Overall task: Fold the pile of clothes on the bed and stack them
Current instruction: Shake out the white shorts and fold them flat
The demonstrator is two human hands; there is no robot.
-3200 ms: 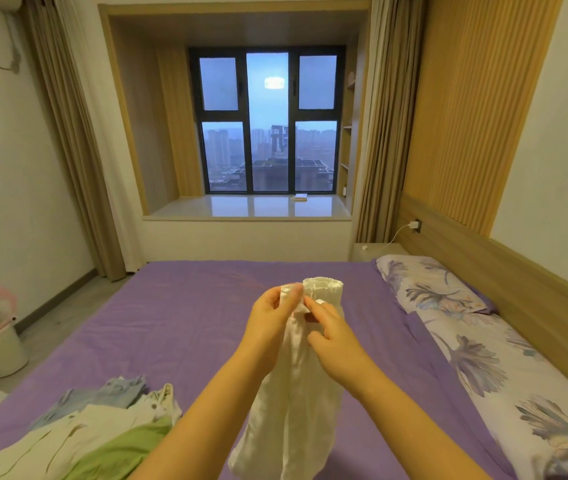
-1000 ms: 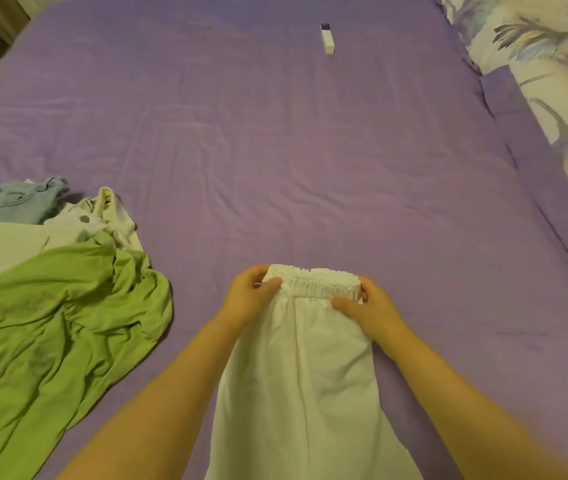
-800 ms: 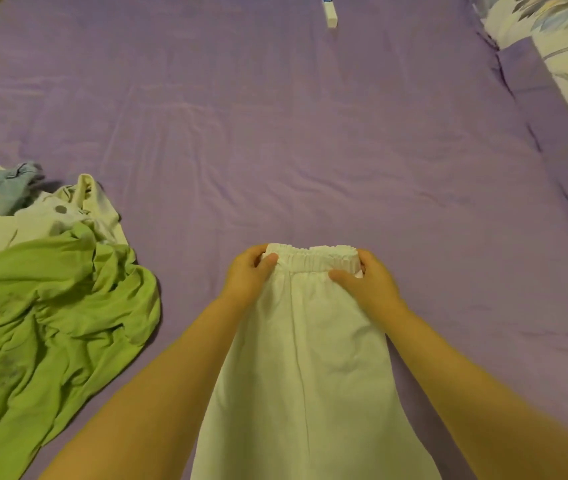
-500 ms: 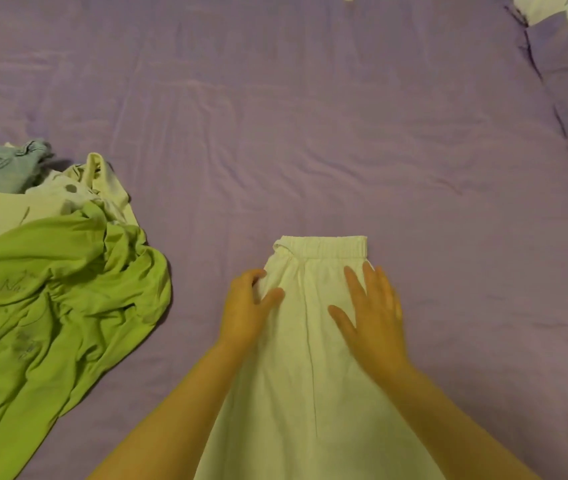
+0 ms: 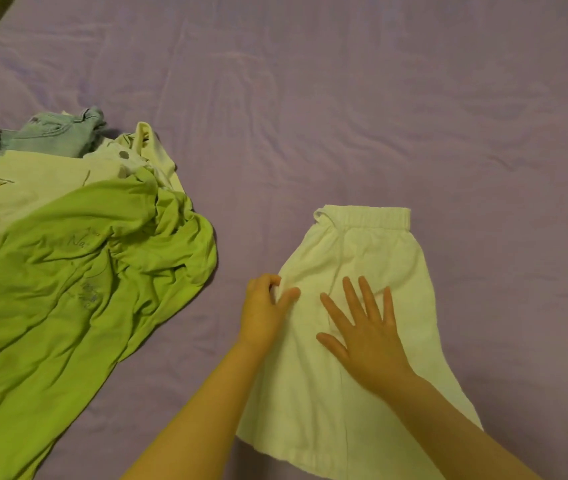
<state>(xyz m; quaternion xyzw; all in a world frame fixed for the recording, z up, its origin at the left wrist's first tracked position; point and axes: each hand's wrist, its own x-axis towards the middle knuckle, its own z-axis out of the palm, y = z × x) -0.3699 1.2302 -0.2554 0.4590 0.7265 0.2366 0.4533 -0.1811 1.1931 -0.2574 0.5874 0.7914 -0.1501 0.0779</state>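
Head view: your left hand point(image 5: 263, 315) pinches the white skirt point(image 5: 362, 327)'s edge, right hand point(image 5: 365, 336) pressing it open-palmed; the clothes pile point(image 5: 68, 271) awaits.

A bedroom: purple-sheeted bed point(image 5: 344, 98) strewn with clothes point(image 5: 68, 254).

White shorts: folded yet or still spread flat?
Spread flat: white shorts lie at full length, waistband to hem, on the purple sheet.

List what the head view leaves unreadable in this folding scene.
- White shorts: part covered by the right hand and forearm.
- Left hand: fingertips hidden at the shorts' edge; pinching unclear.
- Green shirt: cut by left edge; print too small.
- Denim item: mostly buried, type unclear.
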